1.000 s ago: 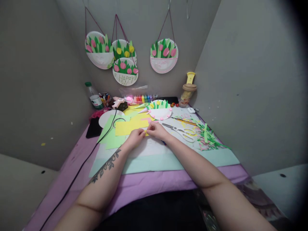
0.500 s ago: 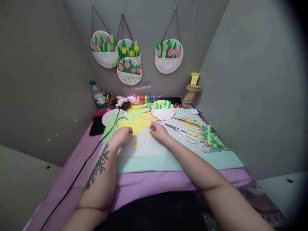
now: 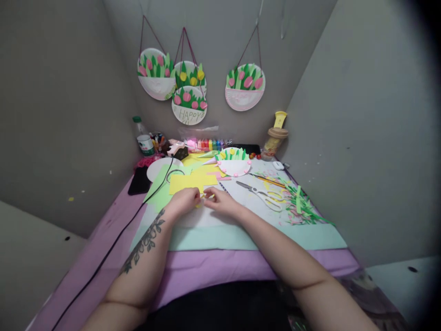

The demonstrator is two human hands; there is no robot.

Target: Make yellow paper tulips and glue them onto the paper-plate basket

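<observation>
My left hand (image 3: pixel 185 201) and my right hand (image 3: pixel 217 200) meet over the white work sheet (image 3: pixel 241 209), fingers pinched together on a small yellow paper piece (image 3: pixel 203 198) between them. Just beyond my hands lies a yellow paper sheet (image 3: pixel 189 182) with a notch cut out, on top of a light green sheet (image 3: pixel 158 191). A paper plate craft with green leaves and pink and yellow flowers (image 3: pixel 233 162) sits further back.
White scissors (image 3: pixel 260 194) and a pencil (image 3: pixel 268 180) lie to the right beside green and pink paper scraps (image 3: pixel 299 202). A glue gun (image 3: pixel 175 148) with a black cord (image 3: pixel 113 241), paint pots (image 3: pixel 206 144), a bottle (image 3: pixel 143 138) and a jar (image 3: pixel 275 135) line the back. Plate crafts (image 3: pixel 188 89) hang on the wall.
My hands drew apart half a second ago, leaving a yellow scrap on the sheet, then came back together on it. The camera tilted slightly.
</observation>
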